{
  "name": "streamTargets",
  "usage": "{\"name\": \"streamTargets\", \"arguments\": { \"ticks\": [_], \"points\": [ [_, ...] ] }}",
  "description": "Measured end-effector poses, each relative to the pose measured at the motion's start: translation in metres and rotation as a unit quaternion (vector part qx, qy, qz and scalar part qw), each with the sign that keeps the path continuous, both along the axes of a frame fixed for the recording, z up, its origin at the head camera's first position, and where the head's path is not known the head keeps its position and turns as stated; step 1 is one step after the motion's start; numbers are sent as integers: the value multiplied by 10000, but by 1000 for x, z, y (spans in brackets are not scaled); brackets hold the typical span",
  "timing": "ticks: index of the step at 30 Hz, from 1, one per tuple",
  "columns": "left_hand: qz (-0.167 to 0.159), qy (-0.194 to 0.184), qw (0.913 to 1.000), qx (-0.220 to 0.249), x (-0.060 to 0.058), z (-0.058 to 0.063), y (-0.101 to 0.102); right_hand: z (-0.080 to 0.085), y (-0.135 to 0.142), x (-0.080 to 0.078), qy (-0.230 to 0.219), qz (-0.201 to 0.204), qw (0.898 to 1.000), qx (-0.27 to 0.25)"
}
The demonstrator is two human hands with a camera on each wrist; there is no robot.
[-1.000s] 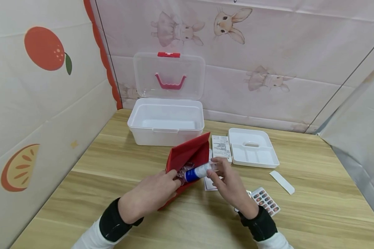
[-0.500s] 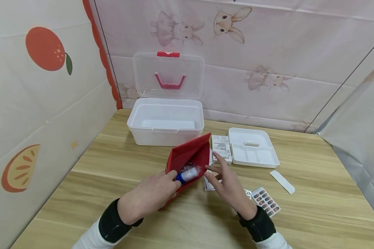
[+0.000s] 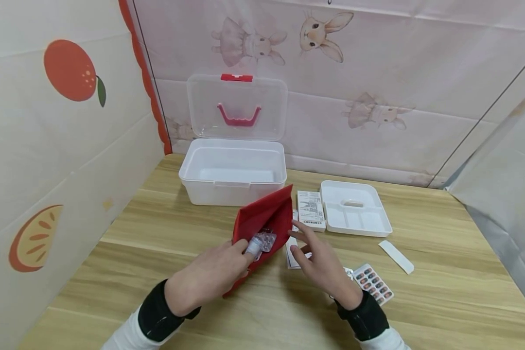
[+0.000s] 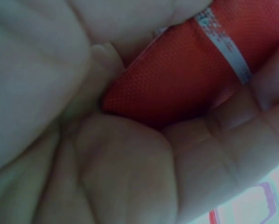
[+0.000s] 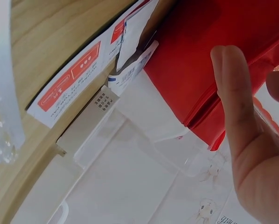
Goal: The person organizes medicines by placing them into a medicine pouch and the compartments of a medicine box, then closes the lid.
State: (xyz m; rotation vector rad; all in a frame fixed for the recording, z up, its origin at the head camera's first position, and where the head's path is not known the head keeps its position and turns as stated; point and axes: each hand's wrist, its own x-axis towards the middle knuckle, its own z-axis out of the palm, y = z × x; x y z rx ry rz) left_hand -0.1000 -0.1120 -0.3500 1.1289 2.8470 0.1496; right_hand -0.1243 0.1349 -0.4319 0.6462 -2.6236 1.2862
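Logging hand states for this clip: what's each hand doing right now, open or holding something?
Left hand: closed, holding the red pouch.
Right hand: open, holding nothing, beside the pouch.

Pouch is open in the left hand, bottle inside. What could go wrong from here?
Spill: the left hand grips the red pouch with its mouth open; if the grip loosens, the white bottle might slide out.

Snag: the black wristband by the right hand sits close to the capsule blister pack, so a sideways move could push it.
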Motion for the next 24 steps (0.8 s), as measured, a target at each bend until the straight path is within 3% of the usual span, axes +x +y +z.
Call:
{"name": "streamTargets", "arguments": {
  "ticks": [16, 20, 24],
  "points": [
    [156, -215, 9996, 18, -1, 1, -1, 6, 13, -4, -12, -241, 9990, 380],
    [186, -252, 9995, 13, -1, 1, 0, 8, 23, -8, 101, -368, 9969, 691],
    [220, -302, 9993, 17, -2, 1, 0, 9, 39, -14, -80, -508, 9919, 1166]
  ]
}}
